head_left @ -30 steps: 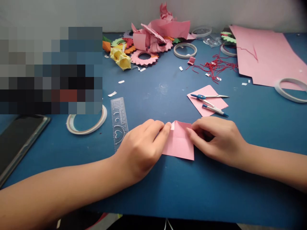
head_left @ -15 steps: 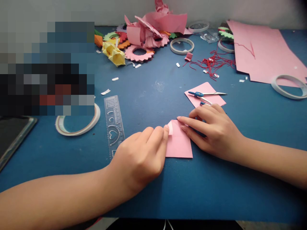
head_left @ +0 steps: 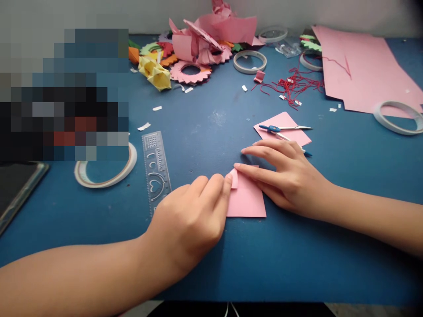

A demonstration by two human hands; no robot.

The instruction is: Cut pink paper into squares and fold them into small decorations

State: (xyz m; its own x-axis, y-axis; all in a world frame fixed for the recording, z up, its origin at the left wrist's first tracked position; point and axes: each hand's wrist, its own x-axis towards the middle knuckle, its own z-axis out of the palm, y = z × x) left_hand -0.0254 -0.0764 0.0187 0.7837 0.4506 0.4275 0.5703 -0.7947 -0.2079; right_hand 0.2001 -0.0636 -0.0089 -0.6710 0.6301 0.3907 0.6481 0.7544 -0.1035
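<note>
A small square of pink paper (head_left: pixel 247 200) lies on the blue table in front of me, its upper left corner folded over into a flap. My left hand (head_left: pixel 194 215) is closed, thumb and forefinger pinching that folded corner. Across the paper's top right part rests my right hand (head_left: pixel 284 176), fingers stretched out and spread, the forefinger tip by the fold. Just beyond the right hand, a drawing compass (head_left: pixel 275 129) with blue parts sits on another pink paper piece (head_left: pixel 280 119). A clear plastic ruler (head_left: pixel 155 169) with cut-out shapes lies left of my left hand, partly covered by it.
Pink paper crafts (head_left: pixel 214 35) and a yellow folded piece (head_left: pixel 155 72) are heaped at the back. Tape rolls (head_left: pixel 250 62) lie about, one (head_left: pixel 127 169) at left. Tangled red thread (head_left: pixel 291 86) is beside a large pink sheet (head_left: pixel 360 66). A dark-framed object (head_left: pixel 20 189) lies left.
My right hand has slid left over the paper, its fingertips reaching the folded corner and its fingers spreading wider. My left hand keeps its pinch, with the flap pressed flatter.
</note>
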